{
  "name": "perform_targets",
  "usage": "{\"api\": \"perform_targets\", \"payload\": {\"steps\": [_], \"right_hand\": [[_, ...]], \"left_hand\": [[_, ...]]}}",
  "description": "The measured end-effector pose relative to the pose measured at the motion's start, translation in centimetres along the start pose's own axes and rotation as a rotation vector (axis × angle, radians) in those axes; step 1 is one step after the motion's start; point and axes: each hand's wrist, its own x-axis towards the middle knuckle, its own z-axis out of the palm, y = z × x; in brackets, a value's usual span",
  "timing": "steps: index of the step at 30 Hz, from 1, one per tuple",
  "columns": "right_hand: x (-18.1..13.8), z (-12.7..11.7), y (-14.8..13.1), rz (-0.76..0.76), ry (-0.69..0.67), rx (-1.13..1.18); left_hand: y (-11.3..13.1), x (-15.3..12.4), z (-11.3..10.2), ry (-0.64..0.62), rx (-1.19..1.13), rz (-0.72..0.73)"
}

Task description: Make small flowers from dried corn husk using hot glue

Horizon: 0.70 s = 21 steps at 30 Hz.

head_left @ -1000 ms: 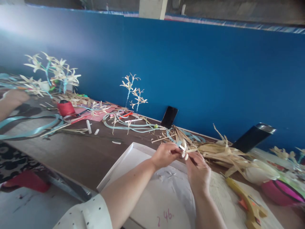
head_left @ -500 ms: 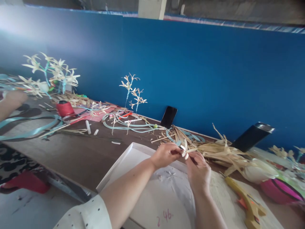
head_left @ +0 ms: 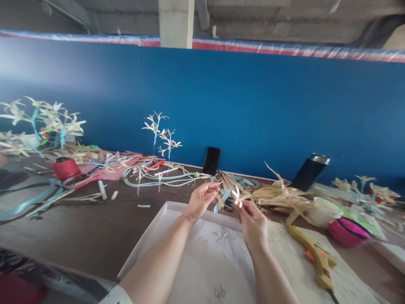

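Note:
My right hand [head_left: 252,223] is closed, pinching a small pale straw flower piece [head_left: 236,196] at its fingertips. My left hand [head_left: 200,199] hovers a short way to the left of that piece with its fingers curled and apart, holding nothing that I can see. Both hands hang over the far edge of a white tray [head_left: 148,240], on whose sheet lies a small straw star [head_left: 222,236]. Just beyond the hands lie a light blue strip [head_left: 222,199] and a pile of dry straw husks [head_left: 280,196].
A yellow glue gun [head_left: 316,256] lies right of the tray. At the blue wall stand a black phone [head_left: 211,160] and a black flask [head_left: 309,171]. Also here: pink bowl [head_left: 346,231], red spool [head_left: 65,168], blue ribbons [head_left: 158,179], straw flower sprigs [head_left: 160,136].
My hands have drawn apart; the left has let go of the straw piece, which stays in the right. The camera has tilted up, and the other person's hand at far left is gone.

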Motion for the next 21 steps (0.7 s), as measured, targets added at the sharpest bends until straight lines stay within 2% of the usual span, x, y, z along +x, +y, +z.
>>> {"api": "perform_targets", "payload": {"steps": [3, 12, 17, 21], "right_hand": [[0.1, 0.0, 0.1, -0.038, -0.008, -0.014], [0.0, 0.1, 0.0, -0.087, -0.048, -0.082], [-0.2, 0.6, -0.4, 0.017, -0.016, 0.024], [-0.3, 0.9, -0.3, 0.081, -0.055, 0.092]], "left_hand": [[0.1, 0.1, 0.0, 0.059, 0.0, 0.013], [0.5, -0.2, 0.5, 0.065, 0.012, -0.017], [0.7, -0.4, 0.7, 0.042, 0.007, -0.009], [0.8, -0.7, 1.0, -0.003, -0.021, -0.004]]}}
